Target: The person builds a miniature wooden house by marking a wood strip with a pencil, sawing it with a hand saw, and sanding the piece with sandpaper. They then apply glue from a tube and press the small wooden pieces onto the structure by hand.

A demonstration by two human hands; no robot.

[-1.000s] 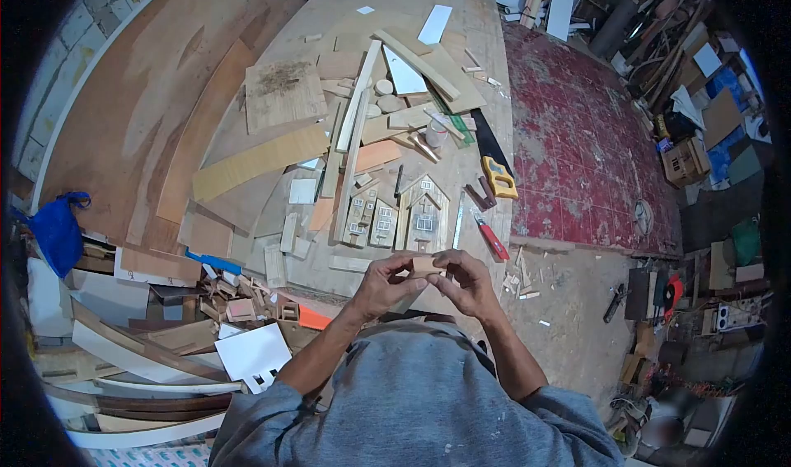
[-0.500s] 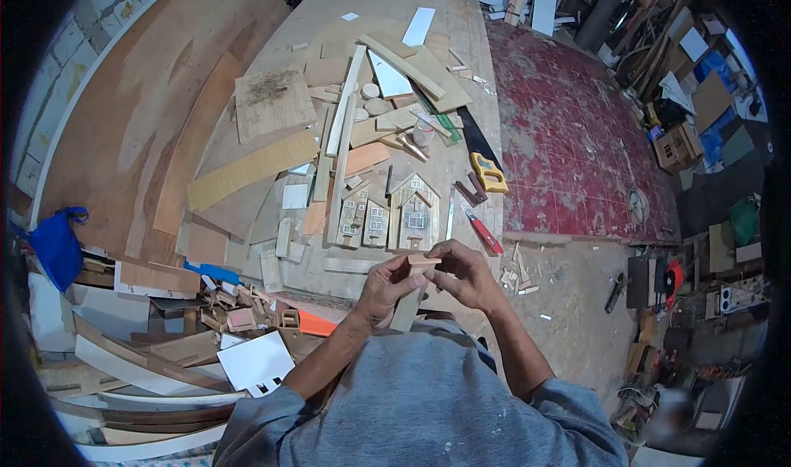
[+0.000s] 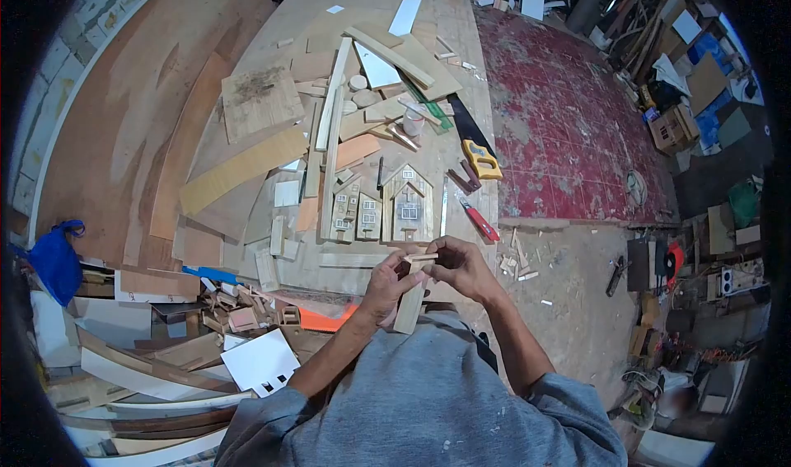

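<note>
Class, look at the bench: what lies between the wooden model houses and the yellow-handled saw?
In the head view, a metal ruler and dark wood scraps lie between the model houses and the saw.

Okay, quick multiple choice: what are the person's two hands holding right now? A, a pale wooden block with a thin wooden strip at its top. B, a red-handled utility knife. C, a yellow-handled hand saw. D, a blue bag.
A: the left hand and right hand both grip the pale wooden block with the thin wooden strip at its top, while the yellow-handled hand saw lies on the workbench.
</note>
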